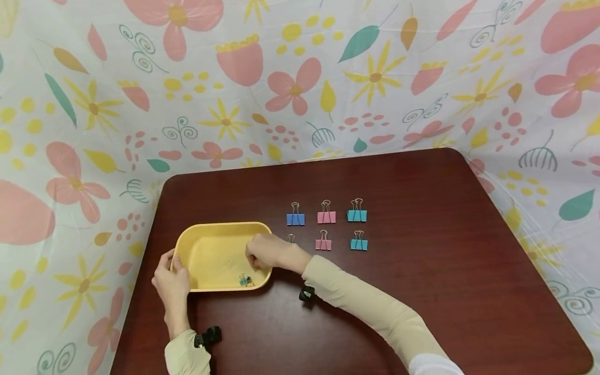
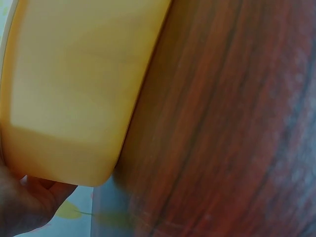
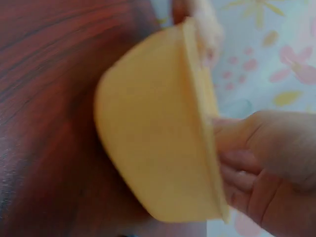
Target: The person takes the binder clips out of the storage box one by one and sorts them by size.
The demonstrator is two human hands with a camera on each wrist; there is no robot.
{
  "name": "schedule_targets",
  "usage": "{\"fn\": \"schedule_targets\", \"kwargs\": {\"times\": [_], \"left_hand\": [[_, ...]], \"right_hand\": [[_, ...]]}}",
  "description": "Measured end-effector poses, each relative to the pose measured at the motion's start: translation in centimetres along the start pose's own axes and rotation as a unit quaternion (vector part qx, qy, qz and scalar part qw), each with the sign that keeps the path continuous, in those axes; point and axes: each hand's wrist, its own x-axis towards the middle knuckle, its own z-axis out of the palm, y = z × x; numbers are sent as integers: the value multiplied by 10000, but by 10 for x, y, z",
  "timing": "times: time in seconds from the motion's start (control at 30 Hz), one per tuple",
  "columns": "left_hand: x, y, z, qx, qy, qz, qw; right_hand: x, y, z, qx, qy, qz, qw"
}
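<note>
A yellow plastic tub [image 1: 213, 245] stands on the table's left side. My left hand [image 1: 172, 278] grips its left end, thumb over the rim and fingers along the outside wall. My right hand [image 1: 269, 251] reaches over the right rim with curled fingers inside the tub; whether they pinch anything is hidden. Small binder clips [image 1: 244, 280], teal and dark, lie in the tub's near right corner. To the right, two rows of binder clips lie on the table: blue [image 1: 295, 219], pink [image 1: 326, 217] and teal [image 1: 357, 215] behind, smaller pink [image 1: 323, 244] and teal [image 1: 359, 244] in front.
Beside my right wrist, the wire handle of another clip [image 1: 291, 238] shows, its body hidden. The dark red-brown table [image 1: 422, 250] extends to the right. A flower-printed curtain [image 1: 300, 78] hangs behind and around it.
</note>
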Motion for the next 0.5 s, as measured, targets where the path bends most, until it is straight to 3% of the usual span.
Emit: {"fn": "schedule_targets", "kwargs": {"times": [0.13,0.27,0.37,0.5], "left_hand": [[0,0,-1,-10,5,-65,10000],[0,1,-3,-50,-13,-143,9999],[0,2,-3,-92,-59,-125,9999],[0,3,-2,-80,-71,-95,9999]], "right_hand": [[-8,13,-16,990,668,-435,9919],[-18,22,-35,1246,1578,-726,9769],[-27,28,-46,1493,2195,-677,9618],[-38,35,-54,2251,2669,-297,9366]]}}
